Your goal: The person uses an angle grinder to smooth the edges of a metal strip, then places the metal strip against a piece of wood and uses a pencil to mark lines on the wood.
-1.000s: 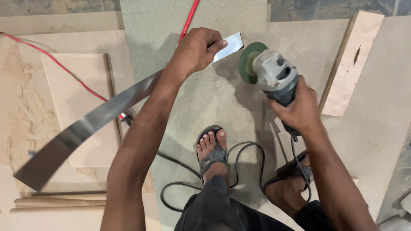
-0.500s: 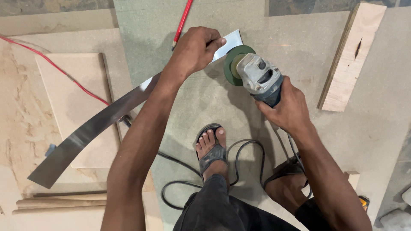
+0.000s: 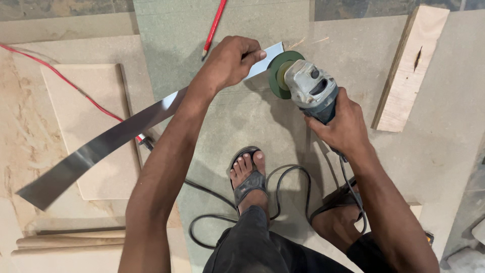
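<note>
While the left hand pins the metal strip, the right hand grips the angle grinder — disc seemingly touching the strip's end.

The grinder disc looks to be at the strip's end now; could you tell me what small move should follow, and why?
Probably ease the green disc gently along the end of the metal strip, with the left hand pinning it to the board. Sparks show at the edge, and the right hand grips the grinder.
</note>
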